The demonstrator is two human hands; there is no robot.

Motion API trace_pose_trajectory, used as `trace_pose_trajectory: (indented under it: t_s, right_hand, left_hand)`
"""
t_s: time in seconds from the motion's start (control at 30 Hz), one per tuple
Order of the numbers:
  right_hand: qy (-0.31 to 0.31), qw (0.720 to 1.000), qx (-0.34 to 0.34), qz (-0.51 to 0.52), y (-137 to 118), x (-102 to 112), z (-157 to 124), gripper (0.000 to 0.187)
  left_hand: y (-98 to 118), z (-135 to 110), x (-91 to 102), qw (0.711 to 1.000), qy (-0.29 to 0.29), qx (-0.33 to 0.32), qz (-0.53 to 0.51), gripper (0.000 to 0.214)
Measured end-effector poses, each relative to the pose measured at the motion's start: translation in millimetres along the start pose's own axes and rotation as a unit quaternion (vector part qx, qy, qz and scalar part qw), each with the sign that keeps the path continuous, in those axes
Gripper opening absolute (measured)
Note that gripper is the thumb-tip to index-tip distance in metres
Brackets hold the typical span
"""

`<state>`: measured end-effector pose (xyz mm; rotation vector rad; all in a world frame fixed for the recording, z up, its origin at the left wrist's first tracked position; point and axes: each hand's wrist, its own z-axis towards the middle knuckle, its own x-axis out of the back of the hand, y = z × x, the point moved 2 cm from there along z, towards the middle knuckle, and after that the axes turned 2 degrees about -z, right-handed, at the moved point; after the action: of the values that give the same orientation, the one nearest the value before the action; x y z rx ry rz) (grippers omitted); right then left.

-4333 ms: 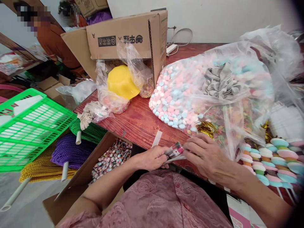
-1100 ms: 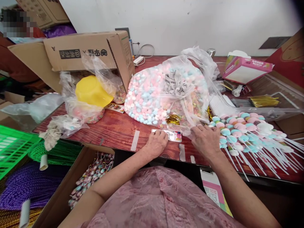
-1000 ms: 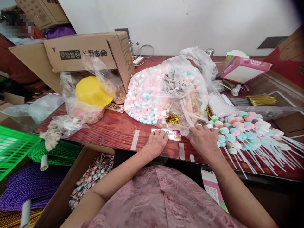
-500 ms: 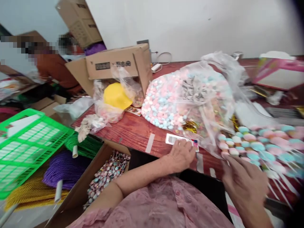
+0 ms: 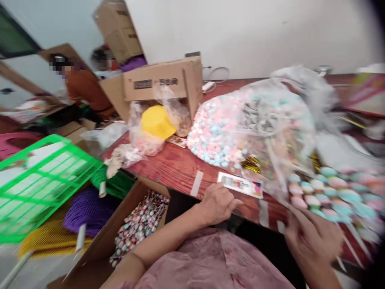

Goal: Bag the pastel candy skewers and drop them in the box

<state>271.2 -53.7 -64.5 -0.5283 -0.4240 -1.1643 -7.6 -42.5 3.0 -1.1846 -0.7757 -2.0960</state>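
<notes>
My left hand (image 5: 218, 202) rests on the front edge of the red-brown wooden table (image 5: 177, 166), fingers loose and holding nothing. Just beyond its fingertips lies a flat white printed packet (image 5: 240, 185). Behind the packet sits a large clear bag of pink and blue candies (image 5: 222, 132). My right hand (image 5: 313, 241) is low at the right, smeared by motion. It hovers by the white sticks of the pastel candy skewers (image 5: 331, 188); its fingers cannot be made out.
A yellow bowl inside a plastic bag (image 5: 156, 122) stands before an open cardboard box (image 5: 162, 82). Below the table's edge are a carton of wrapped lollipops (image 5: 141, 220), a green basket (image 5: 39, 180) and purple cord (image 5: 87, 204). Other people sit at the back left.
My head has turned left and the picture has blurred. My left hand has slid off the packet toward me. My right hand has dropped from the candy bag down to the skewer sticks.
</notes>
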Motion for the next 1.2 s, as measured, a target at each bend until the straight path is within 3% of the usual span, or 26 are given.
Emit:
trace_pose_trajectory:
  t_s: [0.03, 0.07, 0.17, 0.27, 0.4, 0.63, 0.93, 1.2]
  right_hand:
    - [0.027, 0.998, 0.049, 0.004, -8.8, 4.7, 5.9, 0.028]
    - [0.015, 0.998, 0.063, -0.001, -15.8, 7.5, 10.9, 0.031]
    - [0.005, 0.998, 0.055, -0.024, -29.4, 12.9, 17.8, 0.029]
    - [-0.023, 0.999, 0.03, -0.024, -34.4, 13.6, 14.9, 0.033]
    - [-0.006, 0.999, 0.035, 0.017, -35.0, 13.6, 12.6, 0.042]
    - [-0.043, 0.998, 0.04, 0.001, -35.6, 14.6, 17.1, 0.035]
    - [-0.099, 0.995, 0.028, 0.01, -34.4, 11.4, 14.4, 0.029]
    - [-0.107, 0.993, 0.046, 0.023, -39.0, 12.1, 18.5, 0.032]
  left_hand:
    - [1.6, 4.3, 1.9, 1.0, -0.009, -0.003, -0.002, 0.043]
    - [3.2, 10.7, 3.1, 1.0, -0.024, -0.01, -0.003, 0.04]
    - [9.8, 36.2, -1.4, 0.995, -0.092, -0.03, 0.021, 0.019]
    - [18.6, 54.8, -16.7, 0.984, -0.154, -0.027, 0.091, 0.021]
    - [21.1, 59.2, -36.1, 0.972, -0.168, -0.058, 0.153, 0.02]
    - [-3.3, 68.1, -35.9, 0.987, -0.14, -0.038, 0.061, 0.023]
    - [-14.8, 65.1, -31.9, 0.994, -0.095, 0.002, -0.048, 0.016]
    - [-40.1, 58.0, -33.4, 0.957, 0.015, 0.034, -0.286, 0.019]
